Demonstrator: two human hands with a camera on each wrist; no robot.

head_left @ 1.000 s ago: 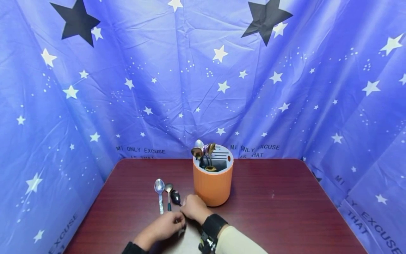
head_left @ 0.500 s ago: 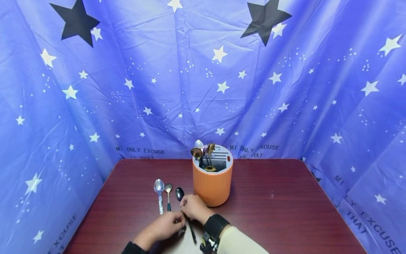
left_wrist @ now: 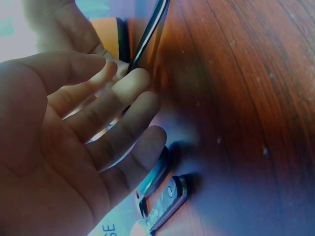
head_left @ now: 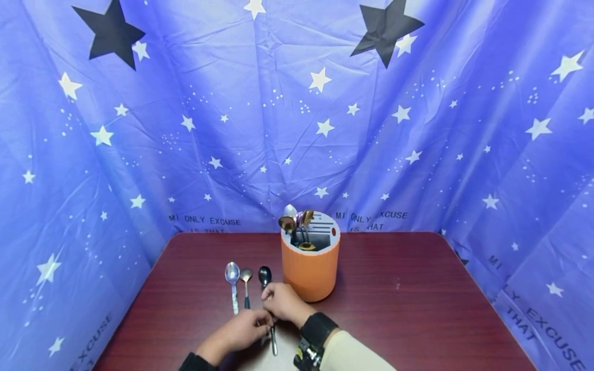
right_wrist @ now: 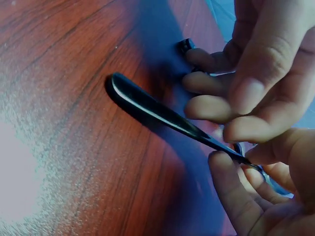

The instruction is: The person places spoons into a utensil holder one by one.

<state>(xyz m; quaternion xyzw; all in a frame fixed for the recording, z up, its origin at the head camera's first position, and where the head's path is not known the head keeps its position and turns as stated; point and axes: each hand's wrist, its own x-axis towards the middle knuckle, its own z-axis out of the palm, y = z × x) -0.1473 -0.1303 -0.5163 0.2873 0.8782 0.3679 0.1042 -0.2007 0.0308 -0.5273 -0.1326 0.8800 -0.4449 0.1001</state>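
Observation:
My right hand [head_left: 286,303] pinches a black spoon [head_left: 265,274] partway along its handle, between thumb and fingertips. The bowl points away from me, toward the back of the table. In the right wrist view the spoon's handle [right_wrist: 150,109] stretches out past the fingers over the wood. My left hand [head_left: 238,330] is just left of the handle, its fingers loosely bent and holding nothing; the left wrist view shows its bare palm [left_wrist: 64,132]. Left of the black spoon lie a silver spoon [head_left: 232,275] with a patterned handle and a smaller spoon [head_left: 246,281] with a dark green handle.
A round orange cutlery holder [head_left: 310,275] stands right behind my right hand, with several spoons [head_left: 289,222] upright in its grey insert. The dark red table [head_left: 399,309] ends at a blue star-printed curtain [head_left: 269,129] at the back and sides.
The black spoon has swung from slanting up-left to nearly straight away from me, and its bowl has shifted right, away from the other two spoons. My left hand has barely moved.

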